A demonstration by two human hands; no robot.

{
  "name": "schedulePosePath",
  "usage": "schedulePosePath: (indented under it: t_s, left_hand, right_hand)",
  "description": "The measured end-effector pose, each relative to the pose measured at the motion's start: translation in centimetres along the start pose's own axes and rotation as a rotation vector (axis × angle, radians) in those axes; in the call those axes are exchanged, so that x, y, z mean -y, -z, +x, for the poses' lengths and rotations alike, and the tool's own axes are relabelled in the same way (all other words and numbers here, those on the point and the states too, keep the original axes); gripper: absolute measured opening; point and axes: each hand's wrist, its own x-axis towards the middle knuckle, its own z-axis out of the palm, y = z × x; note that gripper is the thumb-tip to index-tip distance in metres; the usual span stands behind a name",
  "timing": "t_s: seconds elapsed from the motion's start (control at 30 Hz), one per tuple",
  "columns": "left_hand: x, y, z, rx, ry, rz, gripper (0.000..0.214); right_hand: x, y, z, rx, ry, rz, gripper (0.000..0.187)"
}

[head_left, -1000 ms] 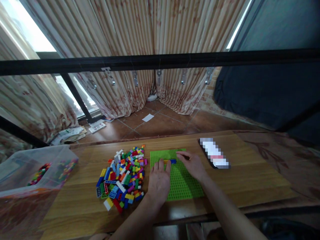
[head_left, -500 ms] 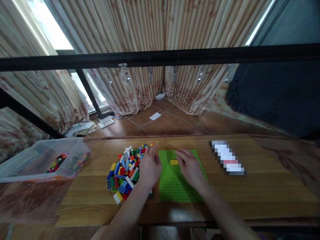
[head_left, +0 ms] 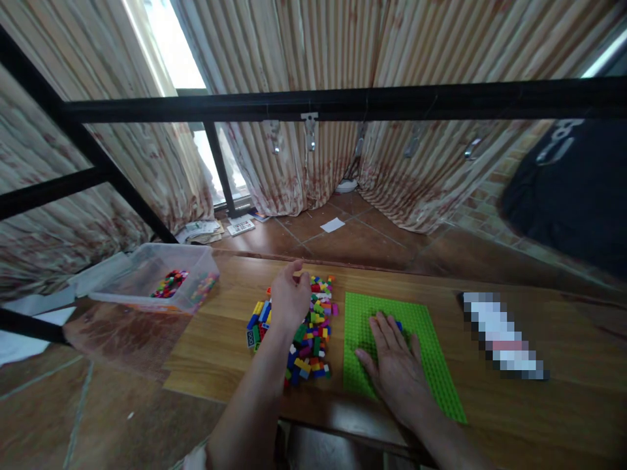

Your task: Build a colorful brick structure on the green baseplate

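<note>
A green studded baseplate point(head_left: 431, 339) lies on the wooden table point(head_left: 220, 333). My right hand point(head_left: 394, 365) rests flat on the plate with its fingers stretched out, covering small bricks near its fingertips. Left of the plate lies a pile of small coloured bricks point(head_left: 313, 326). My left hand point(head_left: 289, 297) hovers over the pile's far side with its fingers curled downward; what they hold, if anything, is hidden.
A clear plastic bin point(head_left: 161, 284) with more coloured bricks stands at the table's left end. A blurred flat object point(head_left: 502, 336) lies on the right. A black metal frame bar point(head_left: 343, 104) crosses overhead. Curtains and a tiled floor with papers lie beyond.
My left hand has left the baseplate and moved onto the brick pile. My right hand has flattened on the plate. The view has swung left.
</note>
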Motion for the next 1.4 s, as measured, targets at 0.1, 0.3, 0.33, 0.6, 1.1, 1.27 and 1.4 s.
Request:
schedulePosePath:
  t_s: [0.1, 0.3, 0.33, 0.6, 1.1, 1.27, 1.4]
  left_hand:
    - [0.5, 0.5, 0.4, -0.018, 0.055, -0.054, 0.035]
    - [1.5, 1.4, 1.1, -0.054, 0.113, -0.157, 0.034]
    - [1.6, 1.5, 1.1, -0.065, 0.113, -0.172, 0.032]
    - [1.4, 2.2, 1.2, -0.053, 0.101, -0.254, 0.037]
    - [1.0, 3.3, 1.1, -0.048, 0.091, -0.340, 0.033]
    - [1.0, 3.6, 1.1, -0.018, 0.068, -0.306, 0.030]
    - [1.3, 3.6, 1.2, -0.007, 0.067, -0.317, 0.029]
  right_hand:
    - [-0.2, 0.0, -0.1, -0.003, 0.037, 0.002, 0.061]
    - [-0.8, 0.3, 0.2, 0.037, 0.061, -0.021, 0.058]
    - [-0.7, 0.4, 0.3, 0.041, 0.056, -0.023, 0.057]
    - [1.8, 1.8, 0.8, 0.025, -0.033, -0.033, 0.045]
    - [9.1, 1.2, 2.1, -0.106, 0.256, 0.392, 0.031]
    - [10.8, 0.6, 2.8, -0.094, 0.243, 0.374, 0.033]
    - [11.5, 0.7, 3.5, -0.028, 0.221, 0.367, 0.030]
